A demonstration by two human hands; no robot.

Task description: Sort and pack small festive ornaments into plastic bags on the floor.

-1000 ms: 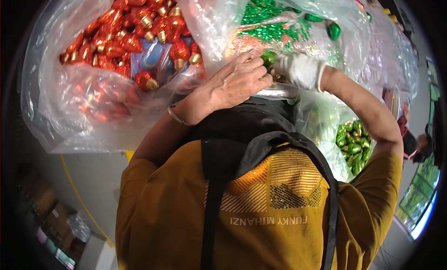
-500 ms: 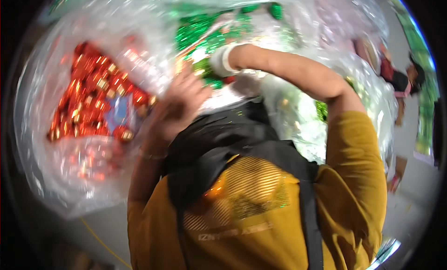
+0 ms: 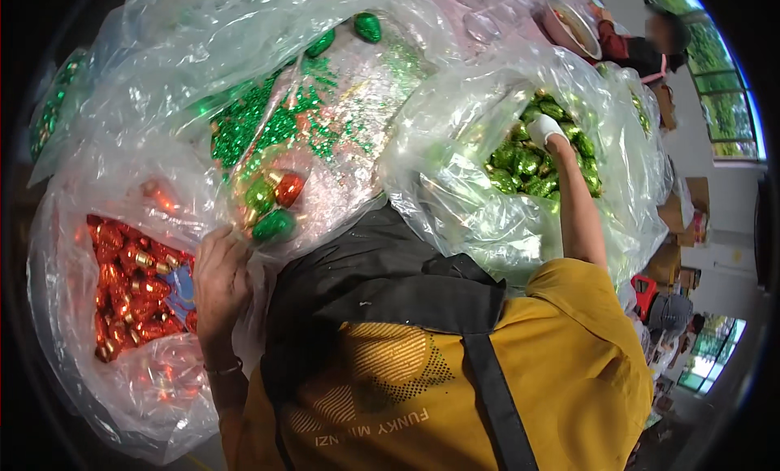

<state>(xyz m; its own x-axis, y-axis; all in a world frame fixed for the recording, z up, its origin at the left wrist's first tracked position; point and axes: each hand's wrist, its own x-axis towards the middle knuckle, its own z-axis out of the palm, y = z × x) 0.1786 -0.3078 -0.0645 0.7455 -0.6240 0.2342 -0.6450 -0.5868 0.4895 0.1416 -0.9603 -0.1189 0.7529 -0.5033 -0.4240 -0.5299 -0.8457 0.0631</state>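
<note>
Reaching into the right-hand clear plastic bag (image 3: 455, 186), the right hand (image 3: 543, 130), in a white glove, rests among the green foil-wrapped pieces (image 3: 528, 162); its fingers are buried in the pile, so whether they grasp anything cannot be told; the bare forearm runs from the yellow sleeve (image 3: 585, 308) up to the bag mouth. Positioned at the lower left, the left hand (image 3: 218, 280) has its fingers curled onto the edge of clear plastic beside a green piece (image 3: 274, 225); just above that lie a second green piece (image 3: 260, 196) and a red piece (image 3: 289, 189); left of the hand, a bag of red foil-wrapped pieces (image 3: 130, 288); green glitter scraps (image 3: 260, 125) lie on the plastic-covered surface between the bags; another person (image 3: 642, 44) is at the upper right.
</note>
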